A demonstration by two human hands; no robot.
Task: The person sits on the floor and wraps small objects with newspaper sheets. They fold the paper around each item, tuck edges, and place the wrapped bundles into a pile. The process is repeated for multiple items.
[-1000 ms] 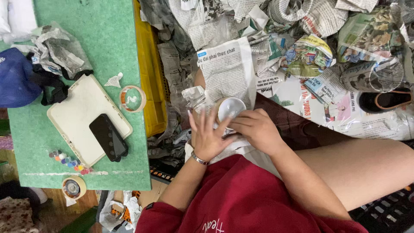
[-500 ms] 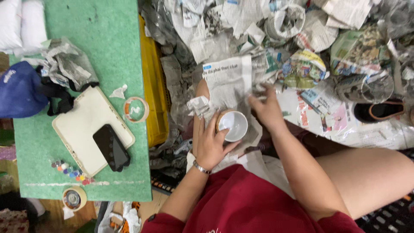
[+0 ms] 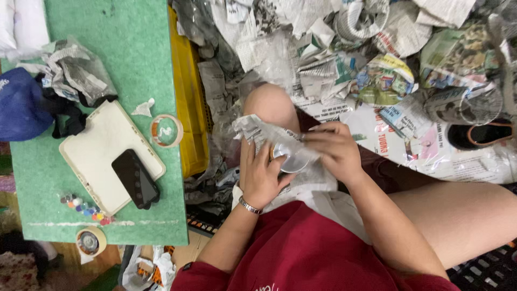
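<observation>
- Left hand cups a small round cup from below and the side, its grip clamped on the cup, which sits over the person's lap, just beside the raised knee.
- Right hand lies over the cup's far side, fingers curled down and pressing a sheet of newspaper against it; this grip is closed on paper and cup together.
- Change from half a second ago: then the cup's white open mouth faced the camera with the right hand reaching away toward the paper pile; now the hand is back on the cup and crumpled newsprint covers part of the rim. A second ago both hands were at the cup with no sheet folded over it.
- Reading: the wrapping looks begun but not finished. Part of the mouth shows, and loose paper sticks out toward the knee.
- Silver bracelet on the left wrist; red shirt fills the lower frame.
- Surroundings: a heap of crumpled newspapers spreads across the floor beyond the knees.
- Green counter to the left carries a white tablet-like slab with a black phone on it, a tape roll, a second tape roll at the near edge, and a blue cap. All well apart from the hands.
- A yellow crate stands between the counter and the knee.
</observation>
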